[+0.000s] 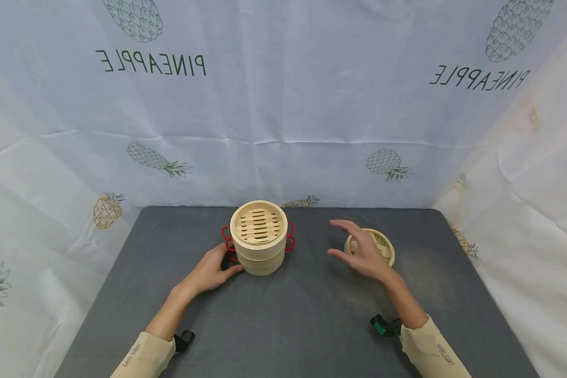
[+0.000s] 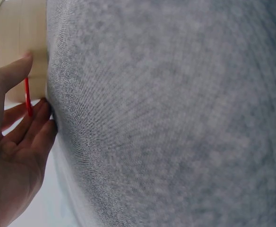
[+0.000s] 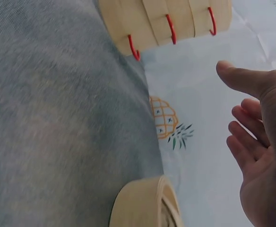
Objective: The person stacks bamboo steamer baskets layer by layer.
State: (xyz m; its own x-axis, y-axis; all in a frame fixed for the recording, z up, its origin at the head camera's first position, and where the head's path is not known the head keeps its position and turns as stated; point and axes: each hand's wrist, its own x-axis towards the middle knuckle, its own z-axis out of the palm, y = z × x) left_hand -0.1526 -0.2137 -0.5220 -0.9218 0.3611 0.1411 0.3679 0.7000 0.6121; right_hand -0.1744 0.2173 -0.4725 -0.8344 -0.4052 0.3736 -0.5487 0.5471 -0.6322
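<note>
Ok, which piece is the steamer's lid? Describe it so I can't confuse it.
On the dark grey tabletop, look right of the stacked round bamboo steamer with red wire handles. The lid is the low, flat round bamboo disc lying alone, partly hidden behind the open right hand. Unlike the stack, it has no red handles.

Table (image 1: pixel 312 315): we record a dark grey, cloth-like top with rounded far corners. Directly on it we find a stacked bamboo steamer (image 1: pixel 258 239) with red wire handles, lid off, its slatted floor showing, standing just right of where our left hand (image 1: pixel 211 272) touches its side. We also list a bamboo lid (image 1: pixel 375 244), lying flat, partly under our raised right hand (image 1: pixel 361 252), well apart from the steamer.
</note>
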